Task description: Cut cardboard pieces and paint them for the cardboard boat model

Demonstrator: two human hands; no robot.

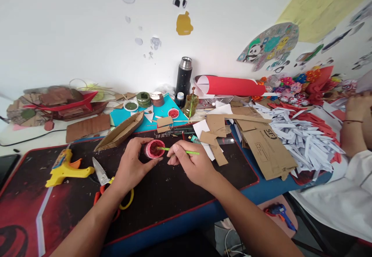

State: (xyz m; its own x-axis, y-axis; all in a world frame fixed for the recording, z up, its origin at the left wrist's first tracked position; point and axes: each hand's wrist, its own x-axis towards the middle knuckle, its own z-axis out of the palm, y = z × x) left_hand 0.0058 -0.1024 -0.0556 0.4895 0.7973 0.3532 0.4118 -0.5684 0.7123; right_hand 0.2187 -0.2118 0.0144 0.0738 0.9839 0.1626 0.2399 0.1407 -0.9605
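My left hand is wrapped round a small jar of red paint, which stands tilted a little over the dark mat. Between the fingers of my right hand is a thin green-handled paintbrush; its tip dips into the red paint. Just behind the jar lies a boat-shaped piece of cardboard. A pair of scissors with red and yellow handles lies by my left wrist, partly hidden under the forearm.
A yellow glue gun lies on the left. Behind are open paint pots, a red lid, a black thermos and a jar of murky water. Cardboard pieces and white paper strips fill the right, near another person's arm.
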